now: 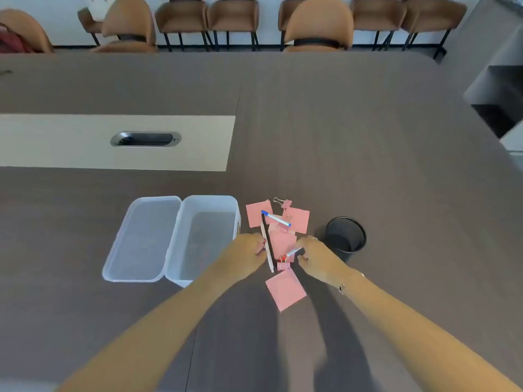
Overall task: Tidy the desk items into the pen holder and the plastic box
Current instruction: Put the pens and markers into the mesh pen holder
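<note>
A pile of several pink sticky notes (285, 290) lies on the dark table between a clear plastic box (208, 239) and a black pen holder (345, 236). A blue-capped pen (276, 218) rests on the far notes. My left hand (249, 254) pinches a long white and black pen (267, 244) lying on the pile. My right hand (314, 254) grips one end of a white pen (293, 252). A red binder clip (283, 263) sits between my hands, and a silver-handled clip (280, 200) lies at the pile's far edge.
The box's lid (141, 239) lies open to the left of the box. A beige panel with a metal cable slot (145, 139) crosses the table at the far left. Brown chairs (318, 24) line the far edge. A grey cabinet (498, 91) stands at the right.
</note>
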The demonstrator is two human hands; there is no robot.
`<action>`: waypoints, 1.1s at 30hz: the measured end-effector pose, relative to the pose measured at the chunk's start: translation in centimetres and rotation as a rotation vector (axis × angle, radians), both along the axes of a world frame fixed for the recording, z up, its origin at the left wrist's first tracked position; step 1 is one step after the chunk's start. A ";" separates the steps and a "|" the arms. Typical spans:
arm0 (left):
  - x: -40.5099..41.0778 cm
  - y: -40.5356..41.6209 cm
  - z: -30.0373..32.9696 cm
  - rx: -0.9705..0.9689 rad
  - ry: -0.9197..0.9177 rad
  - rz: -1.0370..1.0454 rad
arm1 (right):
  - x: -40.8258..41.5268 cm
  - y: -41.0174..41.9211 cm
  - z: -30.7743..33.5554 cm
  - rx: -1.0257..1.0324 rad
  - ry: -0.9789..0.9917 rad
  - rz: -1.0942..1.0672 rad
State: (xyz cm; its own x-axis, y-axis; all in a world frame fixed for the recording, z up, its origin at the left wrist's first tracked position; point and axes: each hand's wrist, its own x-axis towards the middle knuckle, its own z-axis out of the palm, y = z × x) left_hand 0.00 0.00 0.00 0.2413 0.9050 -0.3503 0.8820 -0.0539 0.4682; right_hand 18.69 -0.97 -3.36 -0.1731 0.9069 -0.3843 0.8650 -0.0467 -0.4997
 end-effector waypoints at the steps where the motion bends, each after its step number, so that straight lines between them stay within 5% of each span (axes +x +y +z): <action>1: 0.3 -0.2 -1.1 -0.030 -0.008 0.000 | -0.2 0.6 -1.0 -0.011 -0.041 0.015; 9: 3.7 2.8 -6.9 -0.075 0.016 0.224 | -1.3 3.8 -5.1 0.069 -0.318 0.123; 19: 6.1 4.5 -9.3 -0.234 -0.093 0.580 | -1.4 6.5 -5.9 0.102 -0.231 -0.080; 23: 5.8 5.2 -9.2 -0.253 -0.126 0.559 | -1.8 9.9 -5.2 0.091 -0.070 -0.143; 33: 3.9 5.9 -7.2 -0.169 -0.151 0.461 | -4.3 12.6 -5.9 0.102 -0.176 -0.115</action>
State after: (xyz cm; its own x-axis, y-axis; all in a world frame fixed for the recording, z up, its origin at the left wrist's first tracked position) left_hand 3.89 5.91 -7.19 -0.1106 0.8629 -0.4931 0.7180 0.4124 0.5607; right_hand 14.39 11.64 -9.27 -0.0048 0.9525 -0.3045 0.9312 -0.1067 -0.3486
